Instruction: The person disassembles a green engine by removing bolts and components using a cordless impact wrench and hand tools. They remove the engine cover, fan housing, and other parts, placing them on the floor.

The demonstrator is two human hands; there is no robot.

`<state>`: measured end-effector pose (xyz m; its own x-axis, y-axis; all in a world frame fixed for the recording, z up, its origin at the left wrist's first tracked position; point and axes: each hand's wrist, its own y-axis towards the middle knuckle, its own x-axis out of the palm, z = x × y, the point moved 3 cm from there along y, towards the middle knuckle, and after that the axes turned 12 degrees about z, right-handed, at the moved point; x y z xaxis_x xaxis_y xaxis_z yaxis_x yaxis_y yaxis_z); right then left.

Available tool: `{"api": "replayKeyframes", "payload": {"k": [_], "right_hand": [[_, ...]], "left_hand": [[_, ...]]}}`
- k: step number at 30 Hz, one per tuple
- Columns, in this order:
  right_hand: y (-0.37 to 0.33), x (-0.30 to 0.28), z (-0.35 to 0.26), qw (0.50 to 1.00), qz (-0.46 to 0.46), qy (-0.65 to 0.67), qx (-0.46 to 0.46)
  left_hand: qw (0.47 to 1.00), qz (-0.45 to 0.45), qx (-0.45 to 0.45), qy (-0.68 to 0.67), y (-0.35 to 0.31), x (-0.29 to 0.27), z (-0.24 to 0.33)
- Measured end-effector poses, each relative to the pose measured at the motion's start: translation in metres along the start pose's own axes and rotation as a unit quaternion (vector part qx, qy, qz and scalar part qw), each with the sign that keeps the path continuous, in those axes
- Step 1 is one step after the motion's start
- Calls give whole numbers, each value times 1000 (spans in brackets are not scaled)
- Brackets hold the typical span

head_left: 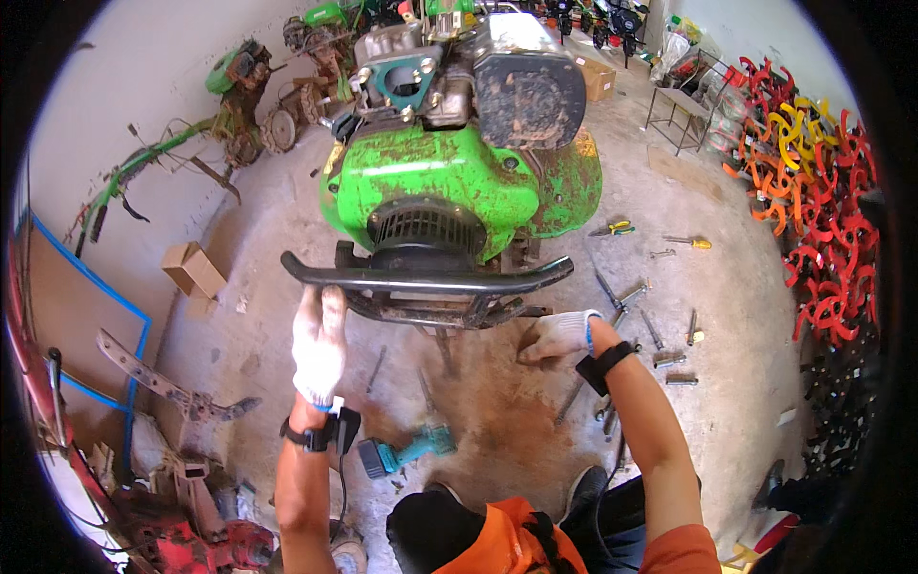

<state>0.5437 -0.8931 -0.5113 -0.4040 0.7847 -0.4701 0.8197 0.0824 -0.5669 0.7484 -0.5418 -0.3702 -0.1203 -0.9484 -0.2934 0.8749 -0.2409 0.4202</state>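
Observation:
A dirty green engine cover (421, 177) with a black round grille (426, 228) stands in front of me, part of a machine with a black bumper bar (430, 281) across its front. My left hand (320, 344), in a white work glove, grips the bar near its left end, the thumb against it and the other fingers partly hidden. My right hand (559, 337), also gloved, is curled just below the bar's right side, beside the lower frame. What it holds, if anything, I cannot make out. A teal cordless drill (411, 450) lies on the floor between my arms.
Sockets (671, 361), a screwdriver (701, 243) and pliers (612, 229) are scattered on the floor at right. Red, orange and yellow curved blades (813, 210) are piled along the right wall. A cardboard box (193, 270) and a metal bracket (182, 387) lie at left.

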Motion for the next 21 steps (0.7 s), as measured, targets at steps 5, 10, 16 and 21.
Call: {"api": "replayKeyframes", "payload": {"k": [5,10,16,21], "right_hand": [[-45,-82,-15,899,252,-108,-341],[-37,-109,-40,877,400,174,-201],[3,-80,-63,903,373,29,-213],[28,-47,-86,864,365,61,-341]], "left_hand": [[990,103,87,46,23,-45,65],[957,-44,176,225,68,-5,125],[867,-304,77,388,97,55,130],[882,-312,36,352,103,58,118]]}}
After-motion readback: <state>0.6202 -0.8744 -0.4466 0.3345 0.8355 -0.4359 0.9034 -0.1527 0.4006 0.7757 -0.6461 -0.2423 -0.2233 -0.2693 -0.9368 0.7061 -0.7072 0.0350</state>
